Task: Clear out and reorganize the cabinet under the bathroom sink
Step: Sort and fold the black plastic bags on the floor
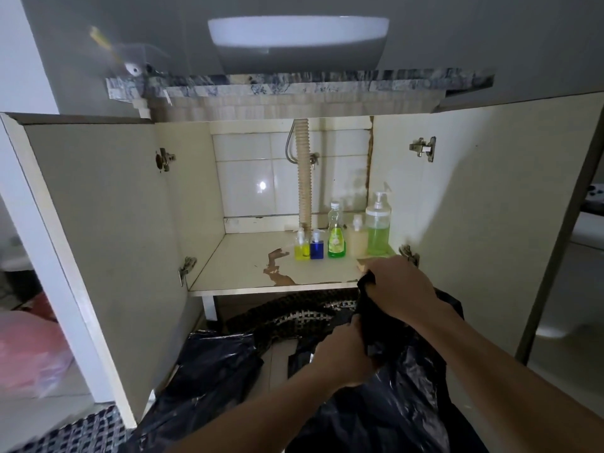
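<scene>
The cabinet under the sink stands open, its floor (248,266) stained and peeling near the front. Several bottles line its right rear: a small yellow one (301,246), a blue one (316,246), a green dish-soap bottle (336,235), a pale pump bottle (358,237) and a tall green pump bottle (378,225). In front of the cabinet, both hands hold a black plastic bag (402,397). My right hand (400,286) grips the bag's upper edge by the cabinet's front right corner. My left hand (341,353) grips the bag lower down.
Both cabinet doors, the left door (94,230) and the right door (496,207), swing wide open. A corrugated drain pipe (304,178) drops from the basin (297,40). Another black bag (209,364) and a woven mat (294,317) lie on the floor. A pink bag (29,351) sits at left.
</scene>
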The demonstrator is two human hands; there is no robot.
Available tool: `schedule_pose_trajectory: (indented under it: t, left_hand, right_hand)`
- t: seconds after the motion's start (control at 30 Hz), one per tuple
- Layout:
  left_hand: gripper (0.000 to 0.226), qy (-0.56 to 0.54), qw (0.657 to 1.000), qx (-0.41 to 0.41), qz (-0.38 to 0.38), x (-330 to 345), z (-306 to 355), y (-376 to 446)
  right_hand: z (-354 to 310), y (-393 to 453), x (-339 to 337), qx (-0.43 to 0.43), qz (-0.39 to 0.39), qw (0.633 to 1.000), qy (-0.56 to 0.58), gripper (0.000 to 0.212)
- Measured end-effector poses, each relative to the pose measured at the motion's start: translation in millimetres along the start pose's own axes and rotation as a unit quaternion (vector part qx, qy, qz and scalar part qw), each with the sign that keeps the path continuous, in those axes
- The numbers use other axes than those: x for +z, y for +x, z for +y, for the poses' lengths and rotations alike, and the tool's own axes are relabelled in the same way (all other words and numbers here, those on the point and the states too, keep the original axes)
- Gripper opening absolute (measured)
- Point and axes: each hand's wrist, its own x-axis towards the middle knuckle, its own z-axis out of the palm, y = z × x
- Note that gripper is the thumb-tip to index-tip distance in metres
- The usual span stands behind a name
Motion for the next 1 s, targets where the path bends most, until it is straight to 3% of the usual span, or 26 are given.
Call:
schedule_pose_trajectory:
  t: [0.13,0.33,0.5,0.63,0.77,0.87,0.93,1.0]
  left_hand:
    - [0.026,-0.011,0.997,-0.014,0.081,-9,-7,7]
    - [0.034,0.041,0.995,-0.016,0.091,-53,-46,8]
    - [0.018,0.041,0.985,0.070,0.151,-85,-50,4]
    - [0.006,0.043,0.988,0.106,0.100,-95,-44,22]
    - [0.020,0.064,0.993,0.101,0.023,-95,-40,56]
    - [0.029,0.085,0.994,0.064,-0.040,-102,-41,83]
    - [0.031,0.166,0.984,0.041,-0.042,-108,-43,100]
    - [0.026,0.268,0.963,0.021,0.000,-115,-44,113]
  right_hand:
    - [3,-2,-7,0.009,-0.003,0.999,0.039,0.020]
    - [33,-2,-22,-0.036,-0.056,0.995,0.071,0.014]
    - [57,3,-36,-0.035,-0.231,0.972,0.006,0.041]
    - [77,30,-25,0.000,-0.303,0.952,-0.044,0.036]
    - [82,60,7,-0.010,-0.302,0.948,-0.099,0.046]
    - [88,81,31,-0.008,-0.265,0.954,-0.137,0.029]
    - [86,93,38,-0.004,-0.206,0.967,-0.150,0.023]
    - [84,105,43,-0.005,-0.114,0.980,-0.163,0.017]
